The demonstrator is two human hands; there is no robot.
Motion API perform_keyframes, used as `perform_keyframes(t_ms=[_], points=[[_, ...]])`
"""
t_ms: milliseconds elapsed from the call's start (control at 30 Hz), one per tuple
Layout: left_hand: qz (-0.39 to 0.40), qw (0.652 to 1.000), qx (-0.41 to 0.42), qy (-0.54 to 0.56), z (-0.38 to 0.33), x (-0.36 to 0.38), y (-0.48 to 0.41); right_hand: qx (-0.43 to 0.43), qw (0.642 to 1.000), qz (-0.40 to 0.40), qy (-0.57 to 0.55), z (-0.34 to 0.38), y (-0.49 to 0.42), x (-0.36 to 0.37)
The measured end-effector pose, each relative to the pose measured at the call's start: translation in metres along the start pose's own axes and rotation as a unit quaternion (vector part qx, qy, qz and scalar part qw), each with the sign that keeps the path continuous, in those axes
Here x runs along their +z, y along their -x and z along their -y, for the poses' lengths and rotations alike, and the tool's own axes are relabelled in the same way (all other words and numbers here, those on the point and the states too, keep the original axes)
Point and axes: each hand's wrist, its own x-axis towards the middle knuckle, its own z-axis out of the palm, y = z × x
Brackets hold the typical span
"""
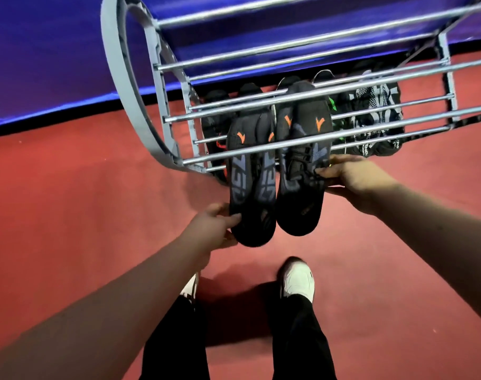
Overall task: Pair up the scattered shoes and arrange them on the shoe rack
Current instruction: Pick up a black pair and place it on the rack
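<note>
at the shoe rack's (169,138) front edge, black sneakers (251,182) run front-to-back, toes toward the person; left hand (211,226) fingers pinch one toe, right hand (351,174) fingers the other's side.

Floor (69,187): red, carpet-like surface across the lower view. Wall (55,50) behind it: blue, with a black strip (28,124) along its base. Black trousers (299,338) and white trainers (298,281) (the left one mostly hidden) stand on the floor.
</note>
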Motion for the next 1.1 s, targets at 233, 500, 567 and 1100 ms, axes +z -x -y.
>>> perform_keyframes(t_ms=[233, 500, 567, 1100], points=[[-0.121, 0.984, 0.041, 0.128, -0.024, 0.000, -0.049, -0.091, 0.995, -0.024, -0.027, 0.027, -0.041, 0.046], [-0.143, 0.974, 0.012, 0.173, 0.008, -0.015, -0.066, -0.018, 0.990, -0.131, -0.043, -0.012, -0.048, 0.060], [-0.120, 0.978, -0.014, 0.172, 0.013, -0.017, -0.062, 0.061, 0.991, -0.117, -0.014, -0.025, -0.044, 0.060], [-0.074, 0.974, 0.007, 0.213, -0.001, -0.010, -0.067, 0.048, 0.986, -0.043, -0.156, -0.038, -0.037, 0.071]])
